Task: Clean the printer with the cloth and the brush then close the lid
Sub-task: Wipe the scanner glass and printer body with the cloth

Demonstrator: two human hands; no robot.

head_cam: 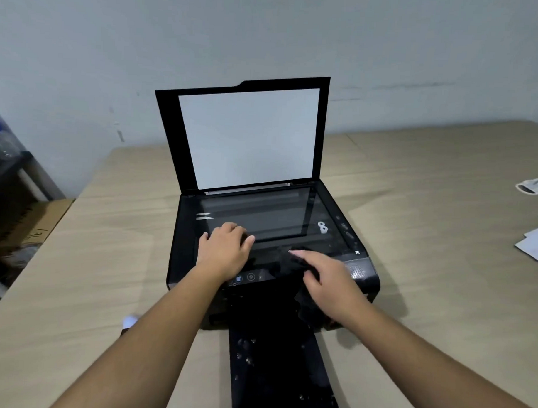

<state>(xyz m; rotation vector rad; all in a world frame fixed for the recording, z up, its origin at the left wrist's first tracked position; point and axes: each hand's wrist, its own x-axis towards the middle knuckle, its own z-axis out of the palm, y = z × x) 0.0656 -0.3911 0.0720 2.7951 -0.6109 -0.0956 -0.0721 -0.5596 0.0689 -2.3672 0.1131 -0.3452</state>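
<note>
The black printer (363,271) stands mid-table with its lid (169,133) raised upright, white pad facing me. The scanner glass (270,216) lies bare. My left hand (223,251) rests palm-down on the glass's front left corner, fingers bent, holding nothing. My right hand (329,282) is over the printer's front edge, pressing and gripping a black cloth (290,264) that hangs down the front. The hand is blurred. A small white-tipped object (130,321) lies beside my left forearm; I cannot tell whether it is the brush.
The printer's black output tray (271,371) sticks out toward me over the wooden table (429,215). White papers (534,243) and a white object (533,186) lie at the right edge. A cardboard box (26,226) and a shelf stand left of the table.
</note>
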